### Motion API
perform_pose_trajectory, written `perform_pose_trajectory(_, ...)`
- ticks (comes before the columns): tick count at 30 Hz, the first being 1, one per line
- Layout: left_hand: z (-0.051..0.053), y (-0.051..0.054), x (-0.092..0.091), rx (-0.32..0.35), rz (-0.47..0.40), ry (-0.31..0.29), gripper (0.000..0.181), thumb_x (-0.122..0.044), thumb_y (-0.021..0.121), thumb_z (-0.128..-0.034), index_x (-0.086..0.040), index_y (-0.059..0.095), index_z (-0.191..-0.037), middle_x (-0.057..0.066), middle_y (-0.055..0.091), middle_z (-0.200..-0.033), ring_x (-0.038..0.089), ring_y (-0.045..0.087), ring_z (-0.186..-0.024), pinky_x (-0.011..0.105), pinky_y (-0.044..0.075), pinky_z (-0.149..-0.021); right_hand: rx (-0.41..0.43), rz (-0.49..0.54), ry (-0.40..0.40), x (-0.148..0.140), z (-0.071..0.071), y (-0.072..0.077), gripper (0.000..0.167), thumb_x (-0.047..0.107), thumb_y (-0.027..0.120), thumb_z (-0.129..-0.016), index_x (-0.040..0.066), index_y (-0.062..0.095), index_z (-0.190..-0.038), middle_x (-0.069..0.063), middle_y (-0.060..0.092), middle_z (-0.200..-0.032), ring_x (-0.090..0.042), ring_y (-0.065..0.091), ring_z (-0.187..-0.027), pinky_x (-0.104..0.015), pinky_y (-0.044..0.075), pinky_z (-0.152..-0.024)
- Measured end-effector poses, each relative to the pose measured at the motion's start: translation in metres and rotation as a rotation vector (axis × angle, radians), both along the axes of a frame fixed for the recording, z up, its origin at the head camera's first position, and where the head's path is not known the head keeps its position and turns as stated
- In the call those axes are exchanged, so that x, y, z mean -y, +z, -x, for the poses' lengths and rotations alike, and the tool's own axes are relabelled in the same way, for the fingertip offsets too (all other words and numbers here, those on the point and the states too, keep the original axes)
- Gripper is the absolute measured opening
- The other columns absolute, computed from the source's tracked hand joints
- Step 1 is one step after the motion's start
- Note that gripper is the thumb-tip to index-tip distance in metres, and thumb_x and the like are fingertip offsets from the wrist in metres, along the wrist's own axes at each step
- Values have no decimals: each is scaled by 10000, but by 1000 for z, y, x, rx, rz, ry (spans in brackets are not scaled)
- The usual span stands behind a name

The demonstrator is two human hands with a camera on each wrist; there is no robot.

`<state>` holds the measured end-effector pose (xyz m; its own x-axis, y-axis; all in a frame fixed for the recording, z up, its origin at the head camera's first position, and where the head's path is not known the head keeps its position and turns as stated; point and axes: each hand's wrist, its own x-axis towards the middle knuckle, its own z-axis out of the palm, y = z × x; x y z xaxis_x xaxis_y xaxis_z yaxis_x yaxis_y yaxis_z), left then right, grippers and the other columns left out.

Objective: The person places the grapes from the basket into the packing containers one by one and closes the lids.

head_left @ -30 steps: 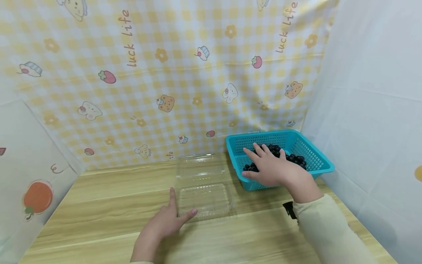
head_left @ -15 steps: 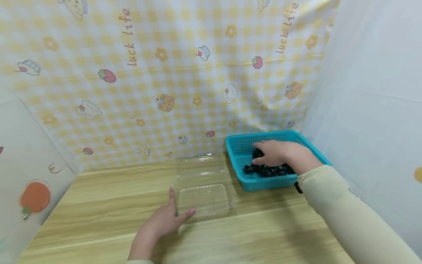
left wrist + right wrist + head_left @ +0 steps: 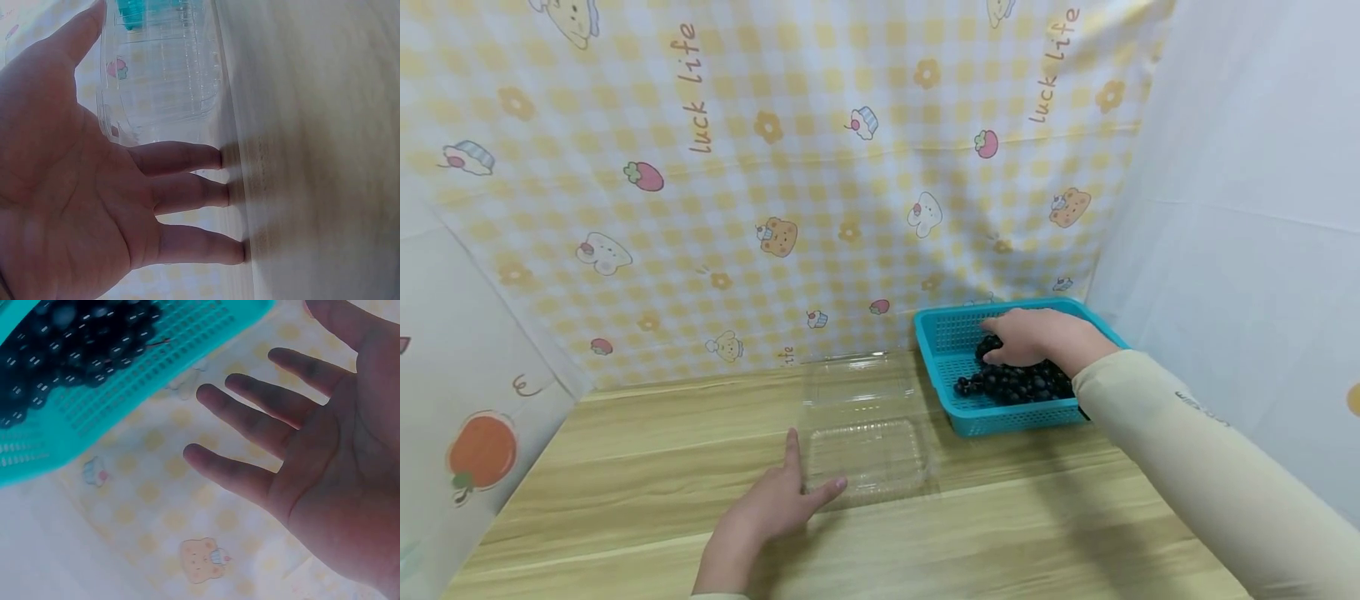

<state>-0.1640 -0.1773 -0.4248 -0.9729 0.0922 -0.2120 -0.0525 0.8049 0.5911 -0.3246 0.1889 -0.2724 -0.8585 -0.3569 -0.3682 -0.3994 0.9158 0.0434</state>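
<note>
A clear plastic clamshell box point(image 3: 867, 454) lies on the table with its lid folded back. My left hand point(image 3: 775, 496) rests at its left side, index finger along that side and thumb at the near corner. In the left wrist view, straight fingertips meet the wooden surface. My right hand point(image 3: 1030, 337) reaches into a turquoise basket point(image 3: 936, 354), over dark grapes point(image 3: 1015, 385). Some grapes show between thumb and index finger; the other fingers are hidden there. The right wrist view instead shows straight, spread fingers point(image 3: 231, 475) beside the basket, so its grip is unclear.
A yellow checked curtain point(image 3: 842, 192) hangs behind the box and basket. White cloth walls point(image 3: 1247, 250) stand at both sides. The wooden tabletop point(image 3: 647, 467) extends left and in front of the box.
My right hand has gone from spread fingers above the basket to lower among the grapes at its far side, then risen slightly. The left hand and the box have stayed put.
</note>
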Motion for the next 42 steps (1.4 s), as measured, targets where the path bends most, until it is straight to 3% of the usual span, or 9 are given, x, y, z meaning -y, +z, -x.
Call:
perform_pose_trajectory(10,0,-2,-2,-3,14,11,1287,-736,649,-935,79,-23,-1671,320,710,-1303,456,738,-1121,679,539,-1060,21,5,-51,-30,20,-9,659,346,574,-1106,16,374,-1640,-287,362,-1690,-520,389,-1528,-687,407,-1202)
perform_pose_trajectory(19,1,-2,-4,-6,16,4,1294,-743,652,-927,70,-23,-1674,356,664,-1362,476,726,-1142,685,528,-1078,26,18,-74,-46,29,-22,689,313,589,-1103,-5,322,-1654,-327,321,-1691,-544,380,-1520,-686,420,-1190)
perform_pose_trajectory(22,2,-2,-5,-5,19,3,1303,-747,659,-919,70,-19,-1674,370,636,-1395,500,705,-1178,673,533,-1077,9,30,-71,-51,31,-26,678,290,599,-1097,-22,340,-1641,-333,340,-1678,-548,393,-1508,-684,432,-1180)
perform_pose_trajectory(29,2,-2,-3,-6,32,2,1303,-743,665,-919,79,-9,-1672,338,695,-1312,450,744,-1091,658,563,-1040,-80,91,-51,-60,42,-34,581,180,637,-1063,-36,458,-1571,-311,498,-1586,-523,512,-1425,-658,490,-1137)
perform_pose_trajectory(33,2,-2,-2,-8,39,0,1308,-756,656,-917,76,-14,-1673,376,636,-1388,494,711,-1166,666,549,-1058,-84,105,-51,-66,47,-39,579,136,649,-1043,-52,468,-1559,-322,508,-1571,-529,534,-1395,-654,516,-1100)
perform_pose_trajectory(42,1,1,-2,-13,21,-2,1283,-753,665,-910,-64,-66,-1707,360,601,-1454,546,656,-1252,707,500,-1097,-50,137,-75,-72,56,-48,594,119,656,-1033,-58,456,-1564,-351,484,-1574,-518,584,-1332,-586,579,-970)
